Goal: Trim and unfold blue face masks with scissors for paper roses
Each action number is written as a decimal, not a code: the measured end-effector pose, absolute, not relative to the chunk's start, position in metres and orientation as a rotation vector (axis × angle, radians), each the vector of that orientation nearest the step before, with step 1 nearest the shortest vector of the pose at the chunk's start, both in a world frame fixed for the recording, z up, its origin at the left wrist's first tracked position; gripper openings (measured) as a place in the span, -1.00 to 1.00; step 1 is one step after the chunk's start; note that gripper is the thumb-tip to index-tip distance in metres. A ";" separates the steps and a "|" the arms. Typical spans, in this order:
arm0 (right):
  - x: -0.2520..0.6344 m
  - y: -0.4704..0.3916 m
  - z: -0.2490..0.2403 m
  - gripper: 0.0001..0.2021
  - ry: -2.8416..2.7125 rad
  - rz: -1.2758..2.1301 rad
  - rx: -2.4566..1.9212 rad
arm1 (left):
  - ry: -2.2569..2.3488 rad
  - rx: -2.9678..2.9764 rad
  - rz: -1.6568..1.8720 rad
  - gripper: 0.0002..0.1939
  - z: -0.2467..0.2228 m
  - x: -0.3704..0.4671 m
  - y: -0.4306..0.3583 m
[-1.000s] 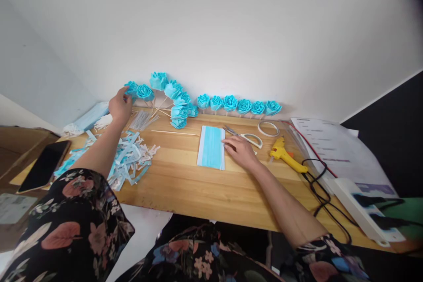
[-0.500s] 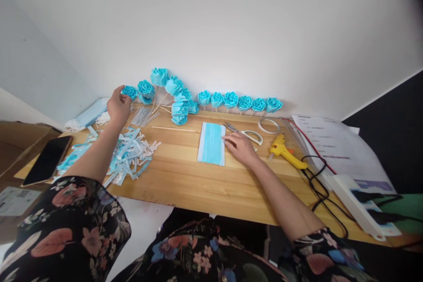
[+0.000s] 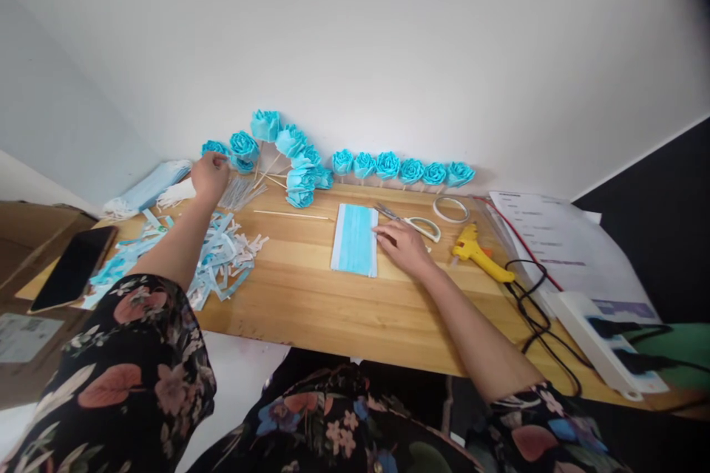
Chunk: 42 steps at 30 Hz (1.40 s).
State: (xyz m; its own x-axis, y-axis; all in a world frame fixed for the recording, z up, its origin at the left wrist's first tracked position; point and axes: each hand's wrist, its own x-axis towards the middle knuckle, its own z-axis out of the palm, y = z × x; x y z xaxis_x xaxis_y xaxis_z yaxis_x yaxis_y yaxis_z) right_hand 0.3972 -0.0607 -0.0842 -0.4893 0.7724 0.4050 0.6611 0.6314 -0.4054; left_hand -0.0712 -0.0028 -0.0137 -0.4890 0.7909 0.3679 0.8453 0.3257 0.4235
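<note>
left hand (image 3: 211, 176) curled, arm (image 3: 176, 236) outstretched | right hand (image 3: 404, 245) palm down, forearm (image 3: 474, 325) slanting inward

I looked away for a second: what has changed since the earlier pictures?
The leftmost flower has shifted slightly left, away from its neighbour; the left hand moved a little left, then back right. Whether it grips anything is unclear. The right hand and mask stayed put.

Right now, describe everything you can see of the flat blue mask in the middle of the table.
The flat blue mask is a light-blue rectangle with creases running lengthwise and paler strips along both long edges; it looks like thin, non-woven fabric. It lies flat on the wooden table, long sides pointing toward the wall. The right hand has its fingertips at its right edge, touching or nearly so. No ear loops can be made out.
</note>
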 end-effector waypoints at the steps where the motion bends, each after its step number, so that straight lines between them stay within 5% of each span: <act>1: 0.397 -0.061 -0.084 -0.77 -2.293 0.262 -1.120 | -2.500 -1.557 -0.867 -0.53 -0.017 -0.072 0.000; 7: 0.397 -0.061 -0.083 -0.78 -2.293 0.259 -1.117 | -2.576 -1.600 -0.732 -0.24 -0.031 -0.065 0.018; 16: 0.398 -0.063 -0.082 -0.78 -2.292 0.258 -1.106 | -2.621 -1.430 -0.747 -0.42 -0.040 -0.056 0.033; 29: 0.397 -0.064 -0.079 -0.79 -2.295 0.235 -1.104 | -2.622 -1.380 -1.137 -0.37 -0.050 -0.102 0.042; 42: 0.396 -0.065 -0.078 -0.79 -2.296 0.207 -1.096 | -2.585 -1.579 -0.510 -0.42 -0.037 -0.103 0.028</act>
